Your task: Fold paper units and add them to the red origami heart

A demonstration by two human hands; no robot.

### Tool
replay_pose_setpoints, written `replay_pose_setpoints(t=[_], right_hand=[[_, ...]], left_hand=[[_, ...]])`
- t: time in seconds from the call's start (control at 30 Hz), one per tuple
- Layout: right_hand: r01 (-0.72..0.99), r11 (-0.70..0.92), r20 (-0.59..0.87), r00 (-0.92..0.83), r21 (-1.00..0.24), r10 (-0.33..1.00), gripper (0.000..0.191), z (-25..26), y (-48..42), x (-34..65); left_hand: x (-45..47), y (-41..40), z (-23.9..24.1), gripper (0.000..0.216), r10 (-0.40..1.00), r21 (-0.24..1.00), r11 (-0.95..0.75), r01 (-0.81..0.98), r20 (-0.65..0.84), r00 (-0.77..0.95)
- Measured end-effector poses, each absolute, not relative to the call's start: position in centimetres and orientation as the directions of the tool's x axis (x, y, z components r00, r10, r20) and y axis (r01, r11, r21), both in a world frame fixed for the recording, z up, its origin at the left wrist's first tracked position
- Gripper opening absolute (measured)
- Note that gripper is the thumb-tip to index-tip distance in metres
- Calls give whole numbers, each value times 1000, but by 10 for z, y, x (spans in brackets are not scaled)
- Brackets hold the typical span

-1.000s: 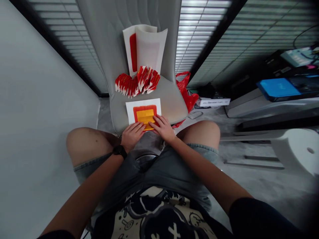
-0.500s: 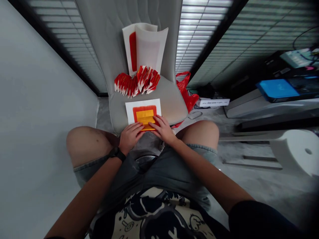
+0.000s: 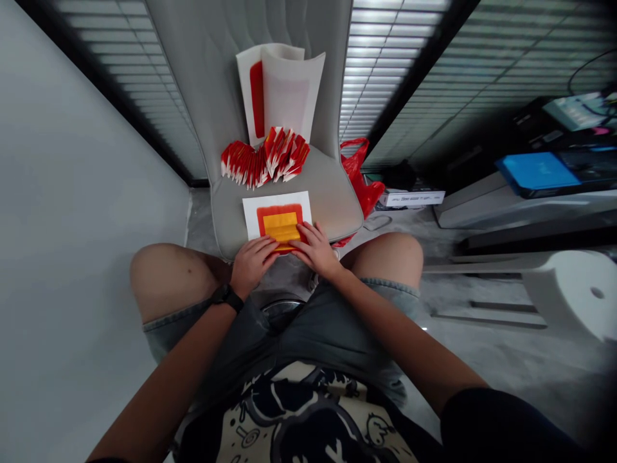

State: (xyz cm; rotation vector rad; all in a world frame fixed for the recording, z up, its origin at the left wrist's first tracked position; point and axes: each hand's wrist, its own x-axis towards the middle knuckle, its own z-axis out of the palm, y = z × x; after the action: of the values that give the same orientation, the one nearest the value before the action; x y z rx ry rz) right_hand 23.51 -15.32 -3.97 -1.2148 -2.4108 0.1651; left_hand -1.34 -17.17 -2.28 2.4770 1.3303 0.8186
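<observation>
A white sheet of paper [image 3: 277, 206] with a red band and a folded orange-yellow flap [image 3: 282, 226] lies on the front of a grey padded chair seat [image 3: 328, 199]. My left hand [image 3: 251, 260] rests on the sheet's lower left part, fingertips at the flap's lower edge. My right hand [image 3: 315, 249] presses the sheet's lower right part, its fingers over the flap's corner. The paper's bottom edge is hidden under both hands. Behind the sheet lies a fanned row of folded red-and-white paper pieces [image 3: 263, 161], and curved white sheets [image 3: 279, 87] lean against the chair back.
A red plastic bag [image 3: 361, 180] hangs beside the chair's right side. Beyond it are a flat white box [image 3: 412, 198] on the floor, a blue case [image 3: 537, 170] on equipment at the right, and a white stool [image 3: 573, 292]. A pale wall [image 3: 81, 257] stands at the left.
My left hand has shifted slightly left and turned at the wrist, with its fingers lower on the flap. The view has moved a little. The paper pieces have stayed in place.
</observation>
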Motion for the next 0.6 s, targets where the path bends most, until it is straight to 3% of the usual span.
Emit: replay_pose_setpoints(t=[0.33,0.6], right_hand=[[738,556,333,-451,-382,828,29,-44,-155,232],[706,533,337,-416,-466,845,31,-45,-157,231]], left_hand=[[-10,-174,-22,28,852,395,-515,761,331,405],[-8,-178,-24,29,865,462,-494,737,345,364]])
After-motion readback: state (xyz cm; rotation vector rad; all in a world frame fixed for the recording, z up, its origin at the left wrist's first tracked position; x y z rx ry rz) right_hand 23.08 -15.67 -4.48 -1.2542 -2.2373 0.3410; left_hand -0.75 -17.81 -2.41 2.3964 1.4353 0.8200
